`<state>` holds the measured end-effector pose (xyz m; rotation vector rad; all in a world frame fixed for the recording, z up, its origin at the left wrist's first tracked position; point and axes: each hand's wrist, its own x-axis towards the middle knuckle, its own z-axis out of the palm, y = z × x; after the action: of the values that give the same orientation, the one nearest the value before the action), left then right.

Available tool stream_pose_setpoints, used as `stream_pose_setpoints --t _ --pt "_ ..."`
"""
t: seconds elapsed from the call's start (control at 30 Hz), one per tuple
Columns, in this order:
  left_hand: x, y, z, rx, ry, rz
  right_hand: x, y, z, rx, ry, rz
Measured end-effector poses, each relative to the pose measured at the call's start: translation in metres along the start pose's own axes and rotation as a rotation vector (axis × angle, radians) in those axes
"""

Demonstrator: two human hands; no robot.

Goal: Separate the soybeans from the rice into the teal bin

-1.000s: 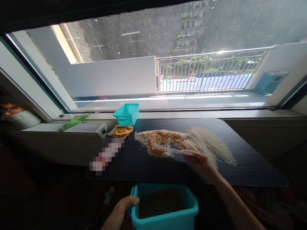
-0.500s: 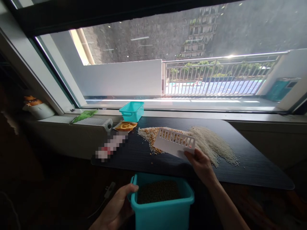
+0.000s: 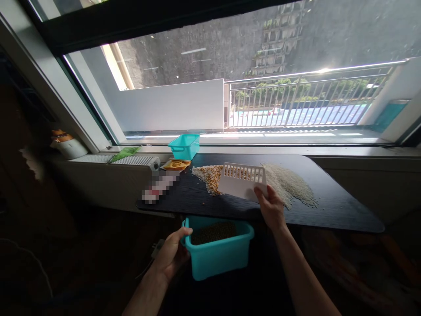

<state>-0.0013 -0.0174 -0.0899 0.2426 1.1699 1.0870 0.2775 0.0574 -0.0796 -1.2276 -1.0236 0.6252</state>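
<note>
My left hand (image 3: 174,252) grips the left rim of a turquoise plastic bin (image 3: 219,259), thumb over the edge, below the table's front edge. Dark small grains (image 3: 213,232) partly fill the bin. My right hand (image 3: 271,206) pinches the lower right corner of a flat white slotted scraper (image 3: 238,186), held tilted above the table. Through its slots, yellow kernels show. A pile of yellow corn kernels mixed with white grains (image 3: 213,176) lies left of the scraper, partly hidden behind it. White rice-like grains (image 3: 292,184) spread out to the right.
On the dark table (image 3: 342,210), a smaller turquoise bin (image 3: 184,148) stands at the back left. Near it lie a yellow-orange packet (image 3: 176,165) and a blurred-out item (image 3: 161,186). A radiator (image 3: 140,161) with a green cloth (image 3: 126,153) adjoins the window (image 3: 174,105).
The view has shifted, so the table sits higher in the picture. The turquoise bin appears higher and tilted more. Both hands keep their holds on the bin and the scraper.
</note>
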Motion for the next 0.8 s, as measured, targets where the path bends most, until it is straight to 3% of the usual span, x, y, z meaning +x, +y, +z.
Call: stream_pose_setpoints --t 0.8 --pt "-0.0037 0.0016 -0.0052 0.035 -0.019 0.065 0.0051 0.0031 0.004 0.045 0.015 -0.034"
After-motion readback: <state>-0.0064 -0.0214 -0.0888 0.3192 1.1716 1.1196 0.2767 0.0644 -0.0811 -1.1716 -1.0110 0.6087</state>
